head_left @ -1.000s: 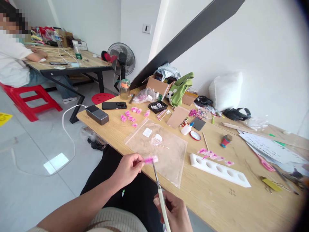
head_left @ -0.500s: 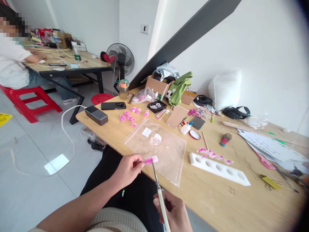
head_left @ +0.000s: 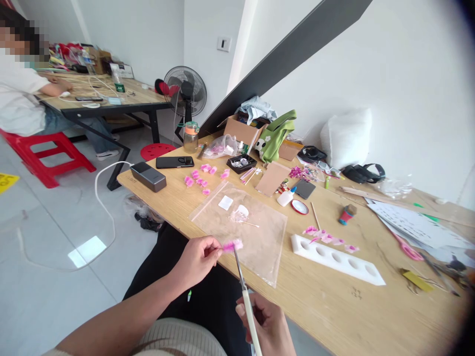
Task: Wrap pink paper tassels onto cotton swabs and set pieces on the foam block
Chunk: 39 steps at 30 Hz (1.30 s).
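My left hand (head_left: pixel 200 258) pinches one end of a fuzzy pink-and-white strip (head_left: pixel 233 245) between thumb and fingers, over the table's front edge. In my right hand (head_left: pixel 265 324) is a pair of scissors (head_left: pixel 244 291) with cream handles, seen edge-on. Their slim metal blades point away from me, and the tips touch or overlap the strip near its pale end. Whether the blades are apart cannot be made out. Just beyond lies a clear zip bag (head_left: pixel 256 247) with a small white square (head_left: pixel 225 202), a white smeared patch and a cotton swab (head_left: pixel 250 224) on it.
Fuzzy pink pieces (head_left: pixel 195 174) lie beyond the bag, near a phone (head_left: pixel 174 162) and a power bank (head_left: pixel 148 177). Rightward are a glue bottle (head_left: pixel 285 197), a white foam block with round hollows (head_left: pixel 322 256) and pink scissors (head_left: pixel 407 247). Another person (head_left: pixel 18 99) sits at the far-left table.
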Available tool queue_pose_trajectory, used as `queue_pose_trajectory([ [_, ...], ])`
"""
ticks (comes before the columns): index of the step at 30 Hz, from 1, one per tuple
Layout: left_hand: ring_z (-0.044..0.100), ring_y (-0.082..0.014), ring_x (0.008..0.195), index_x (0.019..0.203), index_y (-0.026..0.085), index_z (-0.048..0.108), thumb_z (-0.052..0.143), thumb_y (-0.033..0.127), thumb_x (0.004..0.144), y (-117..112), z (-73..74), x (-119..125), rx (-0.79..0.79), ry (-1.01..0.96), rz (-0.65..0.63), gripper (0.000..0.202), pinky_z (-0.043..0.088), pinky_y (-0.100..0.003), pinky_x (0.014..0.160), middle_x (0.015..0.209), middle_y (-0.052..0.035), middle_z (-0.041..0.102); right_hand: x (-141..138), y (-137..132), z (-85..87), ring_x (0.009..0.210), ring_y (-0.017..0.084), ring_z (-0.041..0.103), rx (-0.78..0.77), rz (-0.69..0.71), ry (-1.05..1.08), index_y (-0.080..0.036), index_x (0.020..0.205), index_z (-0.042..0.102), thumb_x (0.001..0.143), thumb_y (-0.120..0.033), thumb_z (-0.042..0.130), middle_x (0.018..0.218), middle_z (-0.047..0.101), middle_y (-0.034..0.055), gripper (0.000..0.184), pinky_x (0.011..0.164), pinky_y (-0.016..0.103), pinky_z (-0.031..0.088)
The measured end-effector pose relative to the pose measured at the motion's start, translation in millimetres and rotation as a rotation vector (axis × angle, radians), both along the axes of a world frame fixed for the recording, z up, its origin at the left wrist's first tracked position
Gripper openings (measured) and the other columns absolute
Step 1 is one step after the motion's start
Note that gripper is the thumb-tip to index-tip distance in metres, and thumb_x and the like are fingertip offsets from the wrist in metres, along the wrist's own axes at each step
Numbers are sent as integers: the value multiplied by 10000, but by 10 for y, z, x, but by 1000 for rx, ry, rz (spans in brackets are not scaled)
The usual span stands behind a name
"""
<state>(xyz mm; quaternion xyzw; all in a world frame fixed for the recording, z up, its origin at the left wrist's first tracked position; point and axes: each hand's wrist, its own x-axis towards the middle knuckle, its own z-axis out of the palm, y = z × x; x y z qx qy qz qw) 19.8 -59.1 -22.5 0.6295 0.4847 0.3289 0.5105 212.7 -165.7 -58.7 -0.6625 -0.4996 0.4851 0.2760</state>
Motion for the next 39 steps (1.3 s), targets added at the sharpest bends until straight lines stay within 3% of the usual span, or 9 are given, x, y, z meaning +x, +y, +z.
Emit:
queue_pose_trajectory([
  [5,449,-116,507,634,190,503,514,309,802,-3,-12,4,-3,5,1,207,332,-239,526,544,36,507,-26,-27,0,498,114,395,40,-88,0,-131,745,690,744,-642,620,537,404,-22,516,445,221,403],
  [9,450,-115,513,642,188,510,508,307,812,4,-32,10,15,23,-12,208,330,-237,530,555,34,516,-33,-30,12,486,111,391,57,-59,-2,-128,740,691,753,-647,608,530,418,-16,526,427,216,395],
  [14,432,-108,513,635,187,506,503,283,817,-1,-48,13,39,45,-28,206,320,-234,529,558,39,508,-65,-48,1,463,105,381,101,-117,-17,-135,714,683,734,-686,602,513,408,-22,557,410,214,385],
  [24,428,-104,506,629,186,513,503,270,819,-17,-17,11,61,82,-33,207,316,-230,525,550,41,503,-9,-39,-14,482,103,395,51,-56,-10,-127,736,671,761,-653,599,528,415,-22,532,425,208,375],
  [28,432,-107,505,636,184,526,500,277,822,-16,-7,12,60,88,-31,209,316,-232,526,550,39,504,-32,-72,-75,459,96,360,93,-134,-3,-145,674,627,736,-691,595,504,371,-36,551,396,209,329],
  [35,451,-114,510,646,183,545,505,269,818,-16,-42,42,70,107,-38,196,306,-240,525,552,35,511,-33,-101,-84,443,89,322,105,-154,-39,-199,549,434,728,-679,607,488,299,-49,541,392,216,320],
  [39,467,-116,517,658,181,555,503,272,824,-16,-71,62,77,117,-51,196,313,-239,532,556,33,518,-9,-120,-78,444,88,322,104,-163,-60,-203,541,413,738,-667,605,481,313,-44,539,391,215,303],
])
